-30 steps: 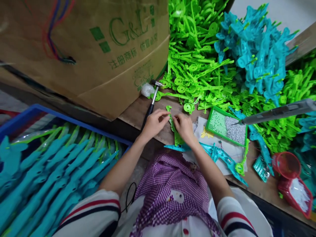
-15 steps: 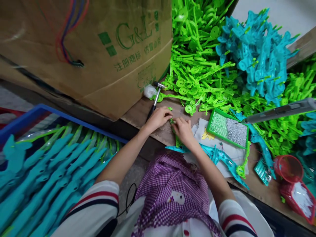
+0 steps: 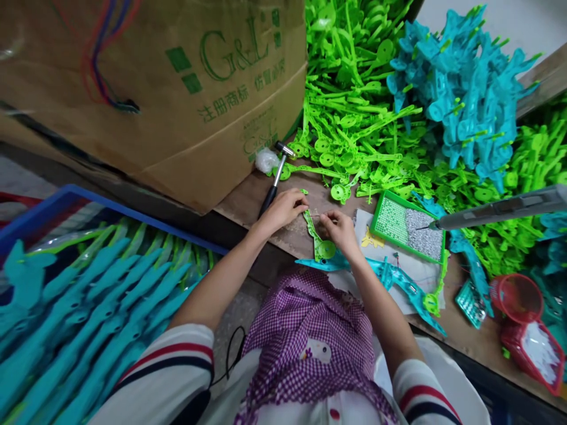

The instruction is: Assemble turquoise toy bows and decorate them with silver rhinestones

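Head view: my left hand (image 3: 283, 211) is staying near mid-frame, fingertips touching the upper stretch of the green arm (image 3: 316, 240); can't tell if they're clamping it. Right hand (image 3: 341, 230) is sitting farther right than half a second ago, when it was covering most of that arm. Its thumb and index are now pinching together on what looks like a thin wire (image 3: 315, 215), running left toward the arm. Arm is lying mid-frame, round end now showing by the teal part (image 3: 387, 273).
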Demonstrator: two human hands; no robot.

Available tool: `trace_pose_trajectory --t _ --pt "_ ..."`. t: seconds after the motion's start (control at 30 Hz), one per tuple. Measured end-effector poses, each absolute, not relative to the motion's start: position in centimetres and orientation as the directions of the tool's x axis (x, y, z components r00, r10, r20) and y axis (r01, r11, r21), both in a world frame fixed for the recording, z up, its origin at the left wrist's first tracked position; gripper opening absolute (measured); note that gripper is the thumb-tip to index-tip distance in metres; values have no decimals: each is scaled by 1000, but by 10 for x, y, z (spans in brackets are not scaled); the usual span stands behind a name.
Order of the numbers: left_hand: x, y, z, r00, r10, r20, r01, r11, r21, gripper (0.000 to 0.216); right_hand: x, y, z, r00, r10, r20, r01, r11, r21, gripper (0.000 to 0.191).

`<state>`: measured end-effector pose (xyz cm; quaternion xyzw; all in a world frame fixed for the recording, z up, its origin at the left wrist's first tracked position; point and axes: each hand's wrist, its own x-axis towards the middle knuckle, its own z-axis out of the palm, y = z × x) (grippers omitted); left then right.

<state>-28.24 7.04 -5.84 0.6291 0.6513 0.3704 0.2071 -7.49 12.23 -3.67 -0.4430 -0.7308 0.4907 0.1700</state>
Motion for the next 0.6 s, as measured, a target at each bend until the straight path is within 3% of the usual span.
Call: trace_pose_trajectory --t 0.13,0.23,0.47,0.6 --pt "-282 70 -57 -120 973 199 675 -67 735 4 -76 125 -39 -560 793 -241 329 -54 -943 38" --pt "-280 70 -56 -127 973 195 683 -57 728 4 -77 127 -34 -617 734 -283 323 -91 -942 40" --pt "-279 70 -54 -131 975 182 675 -47 736 4 -77 133 -14 -718 690 -93 400 300 -866 23" --pt "-279 70 -54 -127 976 179 676 -48 736 4 -73 135 -11 -751 660 -20 361 385 -849 22"
